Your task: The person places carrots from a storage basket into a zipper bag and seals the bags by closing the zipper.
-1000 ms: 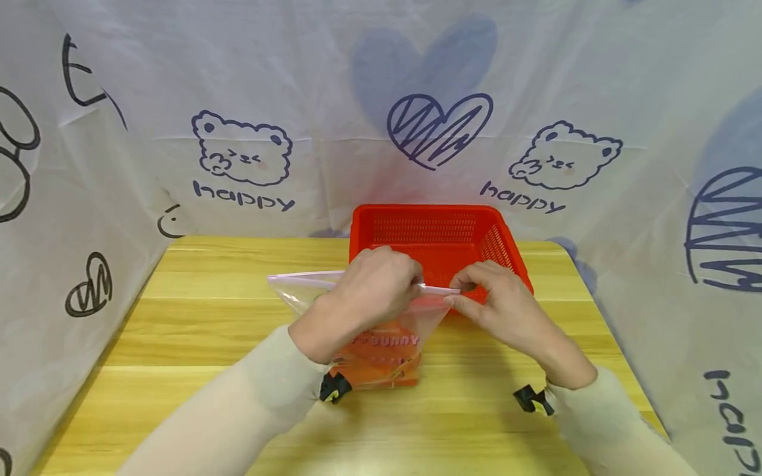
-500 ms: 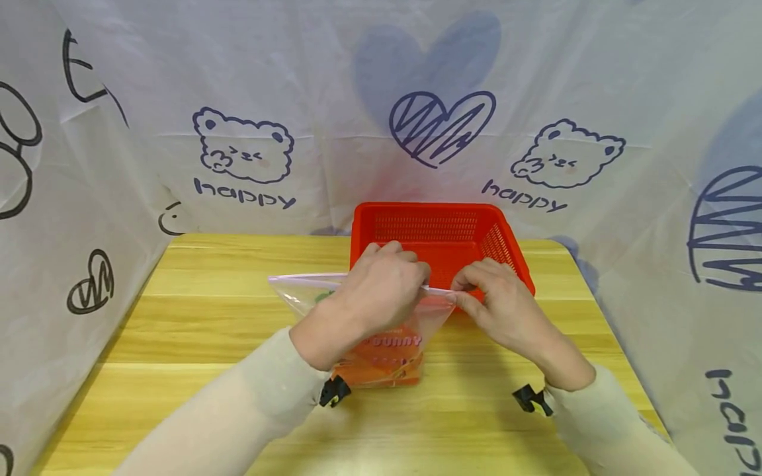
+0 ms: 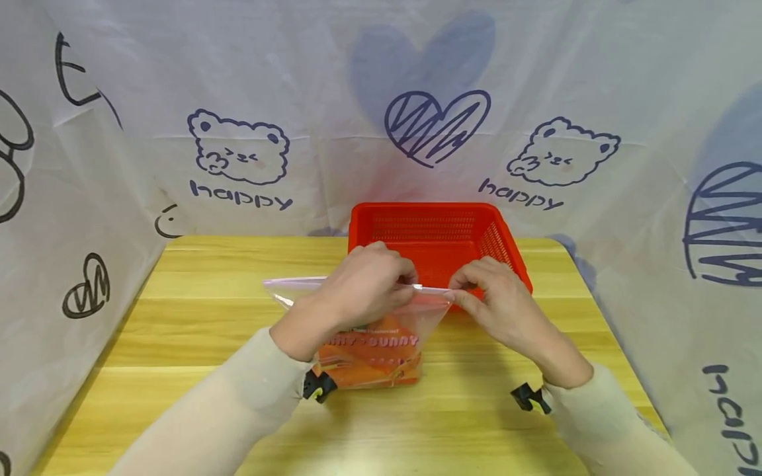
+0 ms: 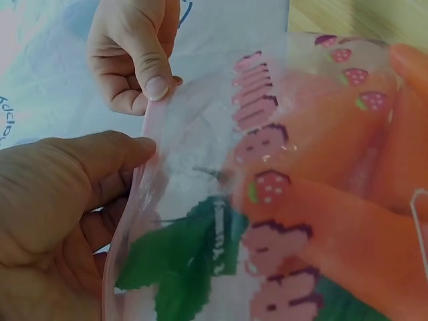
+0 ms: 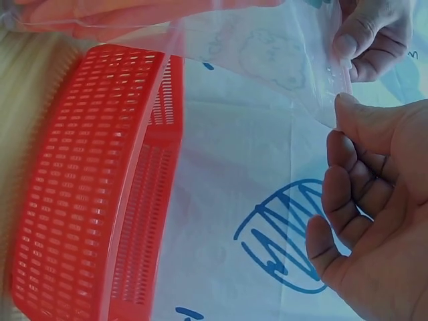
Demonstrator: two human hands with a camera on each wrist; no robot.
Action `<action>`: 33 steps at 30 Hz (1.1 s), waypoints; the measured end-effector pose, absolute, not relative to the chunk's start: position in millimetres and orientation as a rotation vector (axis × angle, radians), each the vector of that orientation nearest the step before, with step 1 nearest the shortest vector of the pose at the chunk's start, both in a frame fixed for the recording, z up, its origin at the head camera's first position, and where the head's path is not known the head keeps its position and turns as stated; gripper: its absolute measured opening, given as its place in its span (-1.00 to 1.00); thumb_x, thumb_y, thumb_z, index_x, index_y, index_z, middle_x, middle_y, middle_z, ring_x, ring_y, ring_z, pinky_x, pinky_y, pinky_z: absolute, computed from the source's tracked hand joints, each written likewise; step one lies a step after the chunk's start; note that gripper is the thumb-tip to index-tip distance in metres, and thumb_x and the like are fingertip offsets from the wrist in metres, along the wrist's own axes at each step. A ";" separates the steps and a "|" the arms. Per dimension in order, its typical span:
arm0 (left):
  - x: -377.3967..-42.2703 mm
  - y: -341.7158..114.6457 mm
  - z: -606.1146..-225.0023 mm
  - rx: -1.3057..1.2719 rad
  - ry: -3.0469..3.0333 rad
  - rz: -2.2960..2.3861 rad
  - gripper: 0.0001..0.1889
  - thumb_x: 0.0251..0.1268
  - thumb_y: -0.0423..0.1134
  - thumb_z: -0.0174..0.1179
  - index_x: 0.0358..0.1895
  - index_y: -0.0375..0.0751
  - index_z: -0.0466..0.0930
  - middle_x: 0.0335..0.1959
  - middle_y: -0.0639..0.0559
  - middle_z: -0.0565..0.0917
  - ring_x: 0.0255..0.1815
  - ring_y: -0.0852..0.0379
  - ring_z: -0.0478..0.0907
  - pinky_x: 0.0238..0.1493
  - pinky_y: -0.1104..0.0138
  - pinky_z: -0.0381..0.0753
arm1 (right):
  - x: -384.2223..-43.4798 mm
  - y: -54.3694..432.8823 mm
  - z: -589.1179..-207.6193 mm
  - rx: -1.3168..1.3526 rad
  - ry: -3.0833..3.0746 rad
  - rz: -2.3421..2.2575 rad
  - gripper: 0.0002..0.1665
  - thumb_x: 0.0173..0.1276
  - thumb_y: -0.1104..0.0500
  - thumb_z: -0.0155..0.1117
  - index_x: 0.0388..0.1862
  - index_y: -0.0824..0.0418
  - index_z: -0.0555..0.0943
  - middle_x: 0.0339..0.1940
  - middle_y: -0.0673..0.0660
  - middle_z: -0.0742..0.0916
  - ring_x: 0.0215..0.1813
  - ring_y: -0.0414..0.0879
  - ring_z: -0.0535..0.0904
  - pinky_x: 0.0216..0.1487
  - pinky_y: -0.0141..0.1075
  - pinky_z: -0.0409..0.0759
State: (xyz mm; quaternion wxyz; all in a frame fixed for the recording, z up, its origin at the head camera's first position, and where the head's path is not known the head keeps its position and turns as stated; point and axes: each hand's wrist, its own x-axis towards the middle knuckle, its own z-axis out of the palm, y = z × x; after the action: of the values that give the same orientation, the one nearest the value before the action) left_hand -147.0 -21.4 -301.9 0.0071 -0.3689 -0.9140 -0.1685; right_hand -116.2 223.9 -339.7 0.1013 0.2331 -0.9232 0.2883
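Observation:
A clear zip bag (image 3: 389,357) with a pink top edge and printed pink lettering is held up over the middle of the table. Inside it show orange, carrot-like pieces (image 4: 348,227) with green leaves (image 4: 180,257). My left hand (image 3: 366,284) pinches the zip edge near its middle, the thumb on the near side in the left wrist view. A small white slider (image 3: 418,286) sits just right of those fingers. At the bag's right corner, my right hand (image 3: 506,307) pinches the edge between thumb and forefinger, its other fingers loosely curled in the right wrist view.
A red perforated basket (image 3: 440,228) stands behind the bag, at the back of the wooden table (image 3: 220,344). White cloth (image 3: 333,79) with drawn bears and hearts hangs at the back and both sides.
My left hand has shifted slightly left along the zip edge, and the white slider now shows more clearly beside its fingers. The right hand stays at the bag's corner.

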 end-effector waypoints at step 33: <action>-150.7 -102.7 -301.7 -1.080 -2.881 -0.633 -0.90 0.40 -0.15 0.33 -0.34 0.08 0.71 -0.39 0.25 0.65 -0.23 0.13 0.51 -0.14 0.23 0.50 | -119.9 237.1 -337.5 0.713 -2.832 0.811 -0.83 0.38 0.25 0.47 -0.26 0.06 0.62 -0.27 -0.06 0.68 -0.10 -0.13 0.48 -0.07 -0.20 0.58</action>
State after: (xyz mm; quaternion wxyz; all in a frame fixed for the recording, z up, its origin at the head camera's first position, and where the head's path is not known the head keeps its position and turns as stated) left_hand -150.7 -102.7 -301.7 0.0000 -0.3438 -0.9172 -0.2014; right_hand -119.9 237.1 -337.5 0.0556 0.2348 -0.9330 0.2671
